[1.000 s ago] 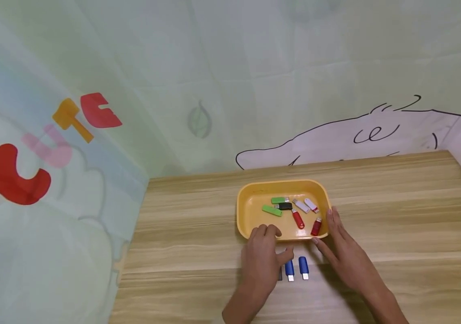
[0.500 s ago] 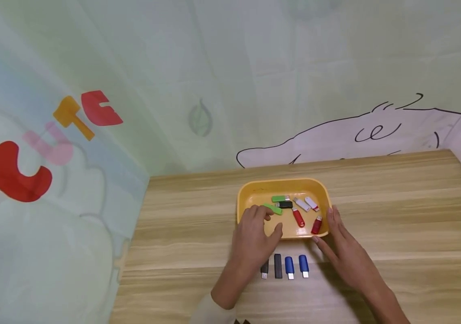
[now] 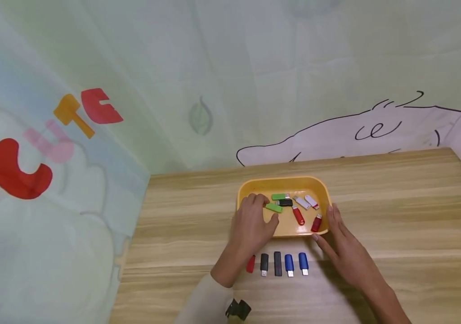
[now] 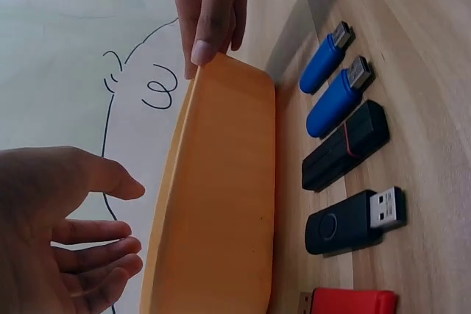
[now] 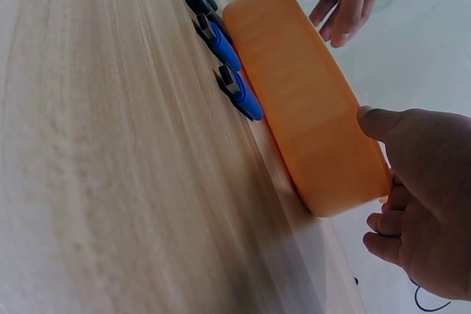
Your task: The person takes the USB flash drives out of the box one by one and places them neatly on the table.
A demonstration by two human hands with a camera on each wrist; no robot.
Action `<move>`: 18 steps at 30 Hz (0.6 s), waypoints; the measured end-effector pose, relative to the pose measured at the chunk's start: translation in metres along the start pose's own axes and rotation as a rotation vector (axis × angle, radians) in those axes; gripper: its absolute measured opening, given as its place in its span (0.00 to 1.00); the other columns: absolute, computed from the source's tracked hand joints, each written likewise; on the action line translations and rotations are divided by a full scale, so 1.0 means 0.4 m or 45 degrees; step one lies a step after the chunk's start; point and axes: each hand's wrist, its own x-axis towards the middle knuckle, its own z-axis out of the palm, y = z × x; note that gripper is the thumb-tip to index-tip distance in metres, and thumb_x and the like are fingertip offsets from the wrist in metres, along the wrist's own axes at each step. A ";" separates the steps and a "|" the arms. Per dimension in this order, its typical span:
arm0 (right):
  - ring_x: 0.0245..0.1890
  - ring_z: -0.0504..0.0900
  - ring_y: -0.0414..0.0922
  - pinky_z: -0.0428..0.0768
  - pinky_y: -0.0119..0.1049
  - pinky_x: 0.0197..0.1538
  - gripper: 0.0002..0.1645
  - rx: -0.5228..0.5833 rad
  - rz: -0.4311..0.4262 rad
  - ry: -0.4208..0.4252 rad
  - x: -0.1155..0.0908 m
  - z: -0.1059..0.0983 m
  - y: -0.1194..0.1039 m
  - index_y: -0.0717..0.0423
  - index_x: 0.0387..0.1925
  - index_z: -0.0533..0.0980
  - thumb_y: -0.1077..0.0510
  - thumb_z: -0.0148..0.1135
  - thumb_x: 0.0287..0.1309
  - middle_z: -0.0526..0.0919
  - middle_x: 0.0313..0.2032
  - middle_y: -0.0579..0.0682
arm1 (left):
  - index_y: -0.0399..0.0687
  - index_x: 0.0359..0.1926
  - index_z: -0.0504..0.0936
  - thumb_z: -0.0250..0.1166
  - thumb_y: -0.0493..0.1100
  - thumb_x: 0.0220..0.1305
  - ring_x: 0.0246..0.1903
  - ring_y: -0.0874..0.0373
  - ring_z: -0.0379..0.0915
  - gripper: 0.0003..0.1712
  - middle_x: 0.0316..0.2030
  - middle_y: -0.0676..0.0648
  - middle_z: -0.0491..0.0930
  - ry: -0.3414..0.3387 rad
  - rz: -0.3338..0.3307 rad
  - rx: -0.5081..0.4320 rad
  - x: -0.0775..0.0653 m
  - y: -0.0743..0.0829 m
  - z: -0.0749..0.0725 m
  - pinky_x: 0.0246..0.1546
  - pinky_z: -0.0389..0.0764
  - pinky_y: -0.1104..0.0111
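My left hand (image 3: 250, 225) hovers over the left part of a yellow plastic tray (image 3: 287, 228), its thumb apart from the bent fingers and nothing held between them. Its fingertips are close beside a green USB stick (image 3: 274, 208). At the tray's near right corner, my right hand (image 3: 349, 252) holds the rim, thumb on the front wall and fingers along the right side. Also inside lie another green stick (image 3: 279, 196), a black one (image 3: 284, 203), white ones (image 3: 302, 203), a red one (image 3: 298, 216) and a dark red one (image 3: 316, 223).
In front of the tray, USB sticks stand in a row on the wooden table (image 3: 396, 193): two blue (image 3: 303, 262), a black one with a red line (image 4: 346, 145), a black one (image 4: 342, 222) and a red one (image 4: 353, 301). A printed cloth (image 3: 214, 90) hangs behind.
My left hand has moved from the tray's front edge, over the row, forward and left into the tray. The row's black and red sticks came into view. My right hand stays put.
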 end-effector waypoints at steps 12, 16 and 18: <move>0.77 0.61 0.71 0.70 0.69 0.71 0.54 0.010 -0.007 -0.002 0.001 -0.004 0.002 0.50 0.86 0.39 0.40 0.59 0.77 0.42 0.86 0.60 | 0.42 0.53 0.87 0.78 0.55 0.61 0.39 0.55 0.76 0.27 0.45 0.46 0.84 -0.097 -0.086 0.166 0.051 -0.003 0.034 0.36 0.86 0.68; 0.77 0.62 0.71 0.70 0.69 0.71 0.54 0.008 -0.014 0.003 0.001 -0.004 0.004 0.51 0.86 0.39 0.39 0.58 0.78 0.43 0.85 0.60 | 0.40 0.53 0.86 0.78 0.58 0.61 0.37 0.55 0.74 0.30 0.43 0.45 0.83 -0.139 -0.111 0.221 0.060 -0.003 0.045 0.35 0.85 0.68; 0.77 0.62 0.71 0.70 0.69 0.71 0.54 0.006 -0.014 0.004 0.002 -0.003 0.005 0.50 0.86 0.39 0.38 0.57 0.78 0.43 0.85 0.60 | 0.40 0.54 0.86 0.78 0.59 0.61 0.36 0.55 0.73 0.31 0.42 0.45 0.82 -0.159 -0.123 0.240 0.064 -0.003 0.051 0.33 0.83 0.68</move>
